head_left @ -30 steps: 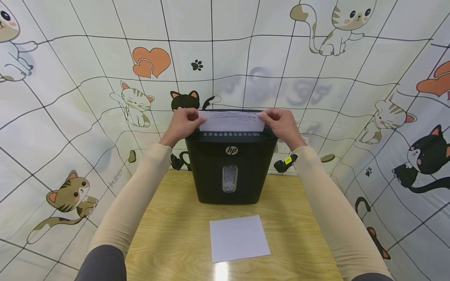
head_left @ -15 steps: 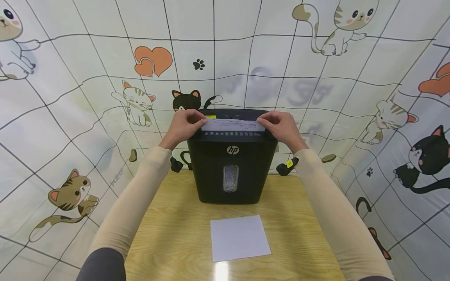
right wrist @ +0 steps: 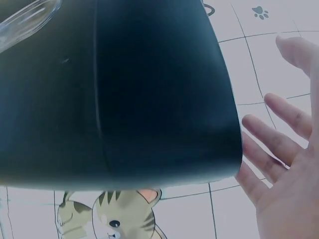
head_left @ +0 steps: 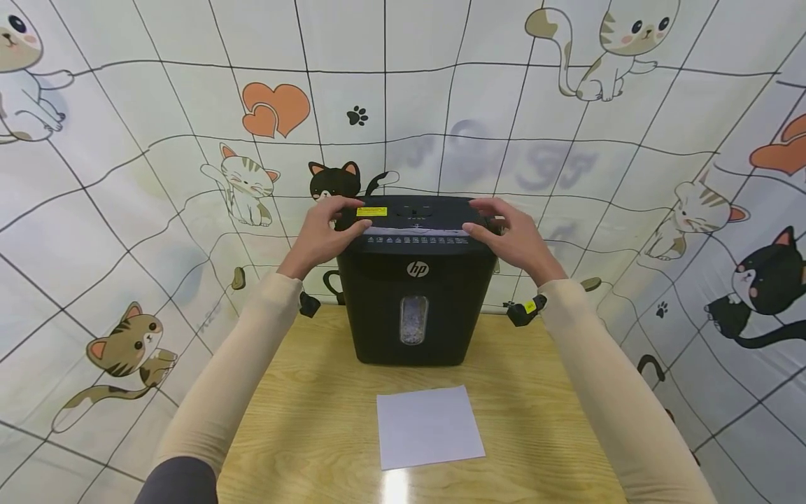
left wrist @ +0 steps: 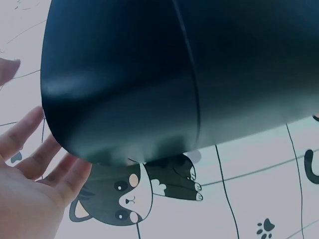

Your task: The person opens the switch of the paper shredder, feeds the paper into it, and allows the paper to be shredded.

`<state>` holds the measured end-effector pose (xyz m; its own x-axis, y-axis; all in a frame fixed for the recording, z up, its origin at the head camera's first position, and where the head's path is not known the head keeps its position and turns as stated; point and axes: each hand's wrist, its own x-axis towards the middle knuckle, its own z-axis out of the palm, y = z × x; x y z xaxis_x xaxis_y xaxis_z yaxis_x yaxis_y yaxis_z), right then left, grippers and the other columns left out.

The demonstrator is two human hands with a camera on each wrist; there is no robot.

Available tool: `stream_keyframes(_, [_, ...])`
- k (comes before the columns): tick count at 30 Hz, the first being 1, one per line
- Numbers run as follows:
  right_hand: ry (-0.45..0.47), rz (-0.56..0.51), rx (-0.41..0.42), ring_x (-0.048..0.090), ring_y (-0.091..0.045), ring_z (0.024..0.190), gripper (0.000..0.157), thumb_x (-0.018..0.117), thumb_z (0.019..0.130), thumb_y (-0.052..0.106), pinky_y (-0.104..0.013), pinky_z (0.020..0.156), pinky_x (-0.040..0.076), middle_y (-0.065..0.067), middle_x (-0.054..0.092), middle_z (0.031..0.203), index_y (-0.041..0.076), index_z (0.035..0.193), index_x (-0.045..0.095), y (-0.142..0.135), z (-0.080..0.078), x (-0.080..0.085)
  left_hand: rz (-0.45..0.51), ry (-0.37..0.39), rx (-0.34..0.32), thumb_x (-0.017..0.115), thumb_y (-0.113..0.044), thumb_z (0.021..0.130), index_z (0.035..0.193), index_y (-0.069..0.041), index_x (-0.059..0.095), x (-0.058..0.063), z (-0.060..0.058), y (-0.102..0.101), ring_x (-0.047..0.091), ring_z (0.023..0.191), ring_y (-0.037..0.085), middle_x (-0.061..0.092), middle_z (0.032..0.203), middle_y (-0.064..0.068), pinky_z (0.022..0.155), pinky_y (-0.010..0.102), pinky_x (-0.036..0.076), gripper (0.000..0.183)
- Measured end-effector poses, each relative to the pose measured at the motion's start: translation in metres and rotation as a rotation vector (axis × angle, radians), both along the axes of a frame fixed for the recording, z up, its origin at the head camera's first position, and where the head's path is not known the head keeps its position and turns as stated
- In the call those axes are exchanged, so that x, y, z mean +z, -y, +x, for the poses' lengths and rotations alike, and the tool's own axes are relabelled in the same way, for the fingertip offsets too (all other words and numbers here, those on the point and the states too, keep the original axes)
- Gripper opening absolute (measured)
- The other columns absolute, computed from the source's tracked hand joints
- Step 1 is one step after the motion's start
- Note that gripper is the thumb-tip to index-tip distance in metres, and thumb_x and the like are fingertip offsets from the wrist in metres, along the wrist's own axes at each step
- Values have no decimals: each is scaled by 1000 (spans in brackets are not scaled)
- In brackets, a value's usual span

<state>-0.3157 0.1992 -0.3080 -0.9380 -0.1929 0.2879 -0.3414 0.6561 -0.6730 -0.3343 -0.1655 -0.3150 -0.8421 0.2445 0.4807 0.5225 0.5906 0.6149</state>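
Note:
A black HP paper shredder (head_left: 378,308) stands upright on the table, shredded bits showing through its front window (head_left: 413,320). Only a thin strip of written paper (head_left: 415,232) shows above its feed slot. At the shredder's upper left side is my left hand (head_left: 322,234), thumb and fingers spread apart with nothing between them. My right hand (head_left: 515,234) is spread in the same way at the upper right side. In the wrist views, fingers of the left hand (left wrist: 47,181) and right hand (right wrist: 284,159) lie right at the shredder's side edges.
A white sheet of paper (head_left: 431,428) lies flat on the wooden table (head_left: 302,413) in front of the shredder. Behind and on both sides hangs a white gridded curtain (head_left: 415,98) printed with cats. A yellow label (head_left: 372,211) is on the shredder's top.
The written paper has sunk down into the slot until only a strip shows. Both hands, which pinched its upper corners, have let go and spread to the sides.

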Motion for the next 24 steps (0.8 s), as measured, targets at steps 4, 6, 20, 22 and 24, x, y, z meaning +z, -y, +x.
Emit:
stream_keyframes(4, [8,80,1,32,-37,152,78,65,90,67,-68,117,29,-4,34,167,37,156,38,-6,8,-4,-32,-9,17,76,-48,90,151,-19,49,-7,5,5,40,146,26,50,153,6,120,52,33,73])
stream_keyframes(6, [-3,108,10,24,-35,156,81,67,90,65,-69,119,23,-3,26,170,38,159,34,-9,12,-7,-51,-10,27,77,-53,87,156,-23,43,-13,8,8,31,152,26,40,161,5,122,57,28,83])
stream_keyframes(20, [-49,189,-34,6,-34,161,102,75,84,63,-75,117,17,3,4,175,39,163,15,-29,33,-36,-122,-88,126,81,-64,77,164,-31,20,-55,33,20,20,157,24,20,170,0,121,60,31,112])
stream_keyframes(22, [-59,202,-37,7,-36,160,103,76,84,62,-75,117,16,1,4,175,37,164,15,-32,35,-40,-132,-81,139,81,-64,76,164,-28,20,-62,35,22,20,157,25,19,170,1,119,61,32,114])
stream_keyframes(24, [-68,214,-42,7,-37,160,104,76,84,62,-74,118,15,0,4,175,35,164,15,-35,37,-45,-145,-76,146,81,-65,76,165,-26,19,-69,37,25,20,157,26,20,170,3,119,61,32,115])
